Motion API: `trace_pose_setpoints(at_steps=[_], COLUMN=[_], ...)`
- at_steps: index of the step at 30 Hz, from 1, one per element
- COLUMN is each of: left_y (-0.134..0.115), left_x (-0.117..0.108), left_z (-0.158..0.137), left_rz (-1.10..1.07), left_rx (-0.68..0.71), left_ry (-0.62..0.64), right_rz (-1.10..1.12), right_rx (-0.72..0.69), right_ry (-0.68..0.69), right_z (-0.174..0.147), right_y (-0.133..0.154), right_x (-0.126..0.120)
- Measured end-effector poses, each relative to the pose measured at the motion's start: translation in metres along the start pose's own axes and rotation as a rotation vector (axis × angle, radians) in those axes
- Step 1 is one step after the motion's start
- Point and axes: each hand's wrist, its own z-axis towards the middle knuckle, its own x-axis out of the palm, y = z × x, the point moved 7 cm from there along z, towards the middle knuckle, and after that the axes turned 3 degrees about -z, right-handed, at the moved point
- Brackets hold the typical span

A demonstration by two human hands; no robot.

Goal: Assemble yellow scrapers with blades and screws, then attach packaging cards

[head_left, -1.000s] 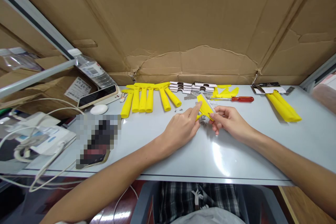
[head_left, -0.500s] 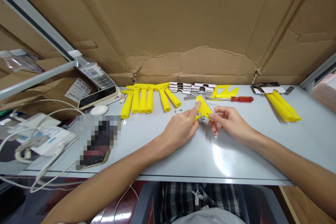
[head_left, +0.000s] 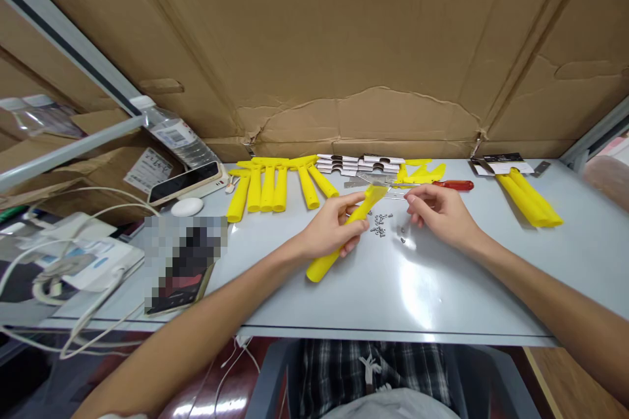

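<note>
One pale surface, cut off at right, spans the view. Whether the right hand pinches anything, I cannot tell; the left hand grasps a yellow tool above the surface, hiding mid-handle. Its long axis slants, butt near-left, head far-right. Indistinct screws lie between.
</note>
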Motion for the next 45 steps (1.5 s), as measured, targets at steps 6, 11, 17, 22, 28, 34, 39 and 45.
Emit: trace_pose_setpoints(at_steps=[6, 11, 17, 22, 28, 34, 39, 45], left_y=[0.025, 0.034, 0.033, 0.034, 0.038, 0.037, 0.037, 0.039], left_x=[-0.006, -0.006, -0.003, -0.002, -0.003, -0.004, -0.004, -0.003], left_z=[0.016, 0.021, 0.018, 0.018, 0.019, 0.019, 0.019, 0.020], left_rz=[-0.409, -0.444, -0.474, -0.501, -0.521, -0.520, -0.514, -0.499], left_rx=[-0.053, -0.051, -0.053, -0.041, -0.027, -0.026, -0.031, -0.043], left_ry=[0.028, 0.062, 0.093, 0.125, 0.148, 0.135, 0.122, 0.107], right_rz=[-0.414, -0.466, -0.447, -0.447, -0.455, -0.471, -0.492, -0.554], right_rx=[-0.279, -0.279, -0.247, -0.252, -0.279, -0.274, -0.263, -0.394], right_ry=[-0.085, -0.068, -0.018, -0.022, -0.021, -0.008, 0.114, 0.344], right_z=[0.010, 0.016, 0.018, 0.019, 0.018, 0.018, 0.018, 0.005], right_y=[0.004, -0.005, -0.014, -0.015, -0.013, -0.013, -0.017, -0.009], right_x=[-0.020, -0.022, -0.018, -0.018, -0.017, -0.016, -0.008, 0.011])
